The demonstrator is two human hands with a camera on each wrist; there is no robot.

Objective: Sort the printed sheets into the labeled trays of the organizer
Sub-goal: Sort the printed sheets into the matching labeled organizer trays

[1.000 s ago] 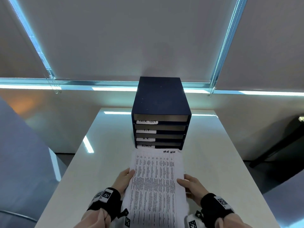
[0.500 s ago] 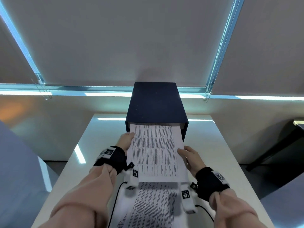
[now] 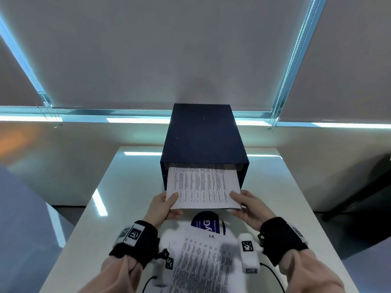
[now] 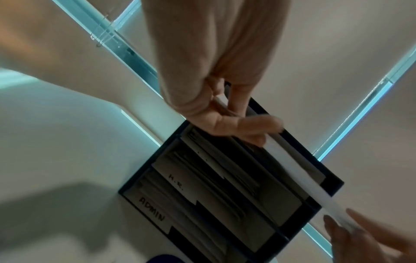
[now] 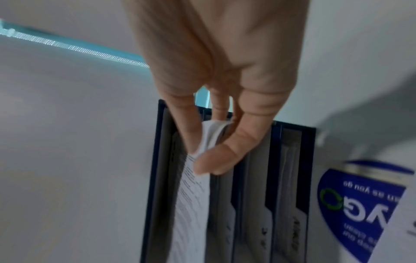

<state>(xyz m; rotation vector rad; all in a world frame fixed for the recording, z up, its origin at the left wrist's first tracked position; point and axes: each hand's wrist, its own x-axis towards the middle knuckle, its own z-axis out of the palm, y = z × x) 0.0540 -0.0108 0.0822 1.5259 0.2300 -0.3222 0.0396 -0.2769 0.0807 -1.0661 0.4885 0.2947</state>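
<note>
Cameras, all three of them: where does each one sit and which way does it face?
Head: worn high, looking forward and down at the dark blue tray organizer on the white table; both hands and forearms show.
Left wrist: under the left hand, looking along its fingers at the organizer's labeled fronts.
Right wrist: under the right hand, facing the same fronts.
All three share the printed white sheet that both hands pinch.

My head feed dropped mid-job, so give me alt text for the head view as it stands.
Both hands, left hand and right hand, hold the near corners of a printed sheet whose far end sits inside the top slot of a dark blue organizer on a white table. More printed sheets lie on the table between the wrists.
</note>
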